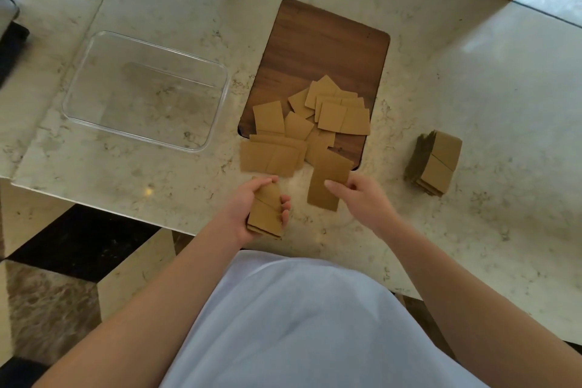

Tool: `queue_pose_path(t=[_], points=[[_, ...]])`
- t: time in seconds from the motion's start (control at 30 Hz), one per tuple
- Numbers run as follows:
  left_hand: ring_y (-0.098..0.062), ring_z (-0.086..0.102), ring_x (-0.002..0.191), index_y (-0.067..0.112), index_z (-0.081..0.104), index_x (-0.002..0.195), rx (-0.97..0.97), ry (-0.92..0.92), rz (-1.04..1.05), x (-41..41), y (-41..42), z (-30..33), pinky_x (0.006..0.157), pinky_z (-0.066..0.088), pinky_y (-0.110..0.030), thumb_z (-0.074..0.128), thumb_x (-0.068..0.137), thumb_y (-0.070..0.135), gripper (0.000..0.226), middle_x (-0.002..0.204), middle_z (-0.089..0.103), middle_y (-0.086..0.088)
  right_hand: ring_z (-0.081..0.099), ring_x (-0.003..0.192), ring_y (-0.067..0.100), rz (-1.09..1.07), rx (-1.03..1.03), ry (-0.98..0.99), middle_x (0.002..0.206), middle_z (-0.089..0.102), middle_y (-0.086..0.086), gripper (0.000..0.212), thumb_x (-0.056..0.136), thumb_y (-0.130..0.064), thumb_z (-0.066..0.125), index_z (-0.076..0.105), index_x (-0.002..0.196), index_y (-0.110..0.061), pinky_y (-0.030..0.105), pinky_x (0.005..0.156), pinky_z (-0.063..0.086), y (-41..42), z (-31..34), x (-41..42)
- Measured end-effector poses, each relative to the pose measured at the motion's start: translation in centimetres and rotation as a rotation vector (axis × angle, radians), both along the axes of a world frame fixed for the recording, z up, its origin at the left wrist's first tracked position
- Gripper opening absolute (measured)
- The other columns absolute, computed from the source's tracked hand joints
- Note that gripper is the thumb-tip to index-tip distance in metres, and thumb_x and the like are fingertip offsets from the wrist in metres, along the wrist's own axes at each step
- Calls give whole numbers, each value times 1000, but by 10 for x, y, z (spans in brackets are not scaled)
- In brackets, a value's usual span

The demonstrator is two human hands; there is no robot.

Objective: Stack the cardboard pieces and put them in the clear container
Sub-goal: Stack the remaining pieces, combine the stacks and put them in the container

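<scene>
Here, the left hand (252, 211) clamps a small stack (266, 213) as a collecting base, while the right hand (359, 198) pinches a loose piece (327, 183) w/ thumb & fingers, apparently to add. Clear container (94, 116) sits empty, left of the board (324, 50); a finished stack (436, 162) waits at right. Piece count unclear.

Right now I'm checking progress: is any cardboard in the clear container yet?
No, the clear container shows only the marble counter through its bottom, with no cardboard inside.

Pale marble counter (472, 79) over a black-and-tan tiled floor (63, 261), daylight glare at right
</scene>
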State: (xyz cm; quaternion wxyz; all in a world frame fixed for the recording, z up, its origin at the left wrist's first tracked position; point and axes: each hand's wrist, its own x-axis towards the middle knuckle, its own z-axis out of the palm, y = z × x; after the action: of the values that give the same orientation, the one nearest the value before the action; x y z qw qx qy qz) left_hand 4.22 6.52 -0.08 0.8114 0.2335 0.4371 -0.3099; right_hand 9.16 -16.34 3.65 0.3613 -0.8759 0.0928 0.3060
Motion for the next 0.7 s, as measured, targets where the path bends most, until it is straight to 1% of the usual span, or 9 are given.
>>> queue_pose_path(t=[0.03, 0.1, 0.13, 0.2, 0.3, 0.4, 0.53, 0.6, 0.7], points=[[-31, 65, 68, 17, 60, 117, -21, -1, -26, 2, -3, 1, 59, 58, -37, 64, 96, 27, 24, 83, 65, -20, 54, 68, 18, 54, -6, -172, 77, 57, 4, 31, 95, -37, 70, 62, 74, -15, 33, 63, 43, 6, 5, -1], [-33, 67, 73, 16, 61, 117, -54, -28, -57, 4, -8, 3, 64, 59, -41, 69, 94, 40, 34, 88, 66, -21, 51, 65, 11, 196, 52, -455, 76, 55, -3, 10, 94, -26, 73, 77, 88, -19, 27, 60, 42, 21, 14, -7], [-34, 69, 76, 14, 63, 118, -68, -56, -63, 5, -10, 3, 66, 60, -43, 71, 92, 46, 42, 92, 67, -22, 52, 67, 10, 281, 51, -560, 79, 58, -5, 12, 93, -20, 74, 80, 102, -18, 23, 61, 42, 30, 18, -11], [-35, 73, 82, 10, 70, 121, -93, -122, -52, 5, -12, 4, 69, 61, -45, 75, 87, 52, 54, 102, 72, -22, 58, 76, 18, 440, 12, -676, 86, 65, 2, 29, 90, -8, 73, 77, 119, -15, 25, 66, 44, 41, 16, -18], [-33, 74, 78, 14, 69, 122, -14, -184, 45, 6, -8, 5, 64, 61, -44, 70, 93, 36, 36, 105, 74, -21, 60, 84, 28, 552, -51, -720, 94, 65, 9, 42, 87, -7, 76, 71, 128, -12, 34, 69, 44, 48, 10, -24], [-28, 75, 75, 23, 71, 119, 122, -212, 12, 7, 1, 3, 60, 62, -38, 60, 100, 21, 22, 100, 78, -15, 58, 83, 28, 573, -34, -788, 93, 62, 10, 35, 91, -10, 72, 73, 126, -11, 39, 68, 49, 47, 4, -28], [-27, 73, 76, 25, 69, 123, 173, -224, -4, 5, 6, -1, 62, 62, -39, 57, 104, 21, 22, 103, 75, -17, 47, 79, 18, 515, 6, -964, 85, 57, 6, 15, 96, -18, 66, 76, 98, -8, 26, 71, 38, 47, 9, -32], [-28, 71, 76, 23, 64, 125, 177, -212, 77, 7, 7, 0, 65, 61, -41, 56, 106, 32, 22, 99, 71, -19, 44, 69, 16, 428, -20, -882, 76, 52, 1, 20, 97, -15, 65, 59, 79, -10, 26, 65, 35, 50, 18, -28], [-29, 74, 82, 24, 63, 124, 325, -244, 79, 10, 3, 0, 69, 60, -44, 51, 104, 51, 36, 97, 74, -18, 39, 48, 12, 442, -198, -528, 60, 41, -7, 31, 105, -24, 47, 34, 78, -21, 30, 47, 25, 64, 28, -19]])
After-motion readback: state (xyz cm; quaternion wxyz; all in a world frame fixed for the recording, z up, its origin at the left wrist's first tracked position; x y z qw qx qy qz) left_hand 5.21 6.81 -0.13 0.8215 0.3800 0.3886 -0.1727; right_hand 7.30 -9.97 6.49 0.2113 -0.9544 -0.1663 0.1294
